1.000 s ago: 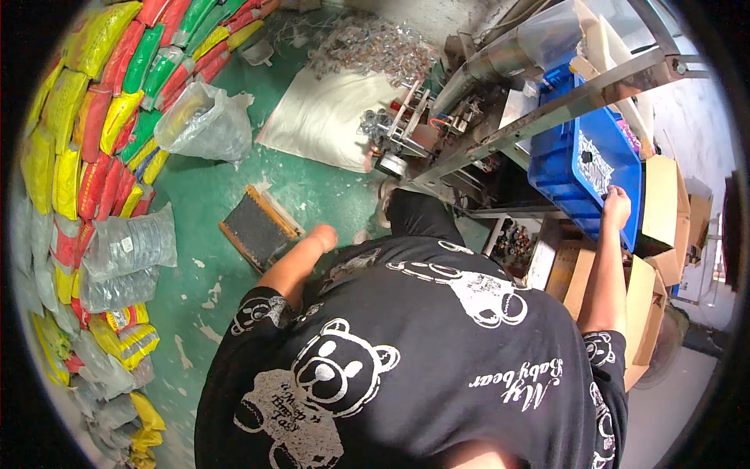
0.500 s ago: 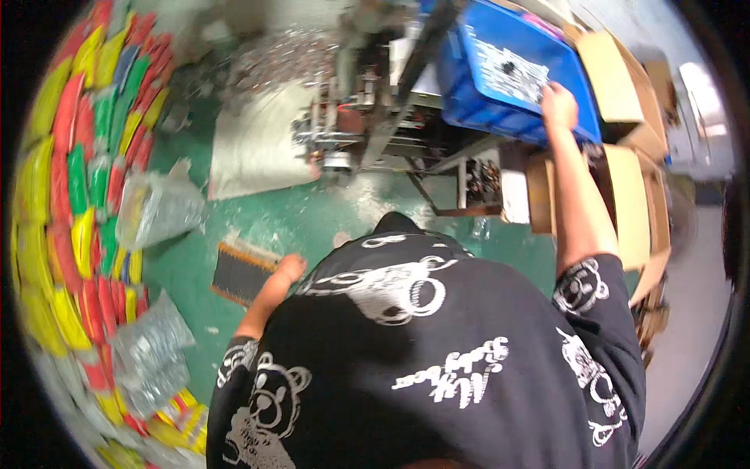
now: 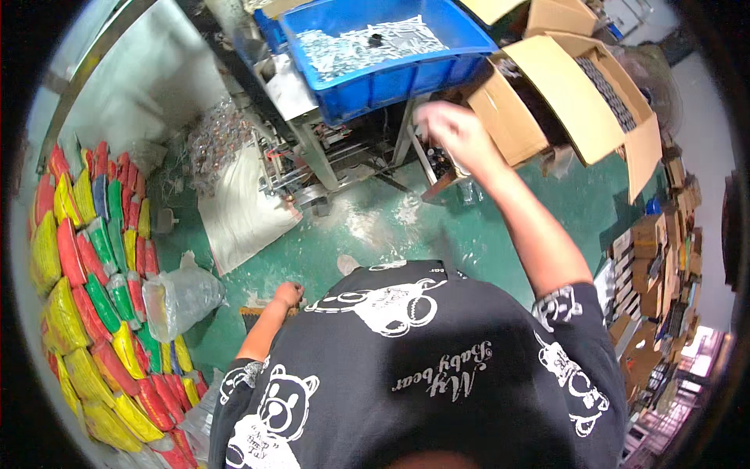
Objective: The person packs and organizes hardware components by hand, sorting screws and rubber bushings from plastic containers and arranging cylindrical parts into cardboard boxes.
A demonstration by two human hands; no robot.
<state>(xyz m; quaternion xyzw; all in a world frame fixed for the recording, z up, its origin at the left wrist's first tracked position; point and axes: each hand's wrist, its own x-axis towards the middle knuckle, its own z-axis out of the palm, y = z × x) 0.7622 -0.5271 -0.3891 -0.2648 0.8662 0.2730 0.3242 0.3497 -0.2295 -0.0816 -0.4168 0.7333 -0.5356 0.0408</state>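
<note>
My right hand [image 3: 453, 134] is held out at the near right side of a blue plastic bin [image 3: 367, 95], apart from its wall. Motion blurs its fingers, so I cannot see whether it holds anything. Many small whitish pieces [image 3: 355, 51] lie in the bin, with one dark object [image 3: 376, 40] on top of them. My left hand [image 3: 289, 295] hangs low at my left side with its fingers curled in, and nothing shows in it. Beneath it, partly hidden by the arm, is a dark slab with an orange-brown edge [image 3: 251, 312].
Open cardboard boxes [image 3: 562, 94] stand right of the bin, one holding rows of dark parts. A metal-framed machine [image 3: 312, 160] is below it. Colourful stacked sacks [image 3: 101, 305] and a clear plastic bag [image 3: 183, 301] line the left. A white sheet [image 3: 242, 219] covers some green floor.
My right hand has left the bin's near right rim and come down and leftward in the view. My view has turned to the right. The left hand still hangs low.
</note>
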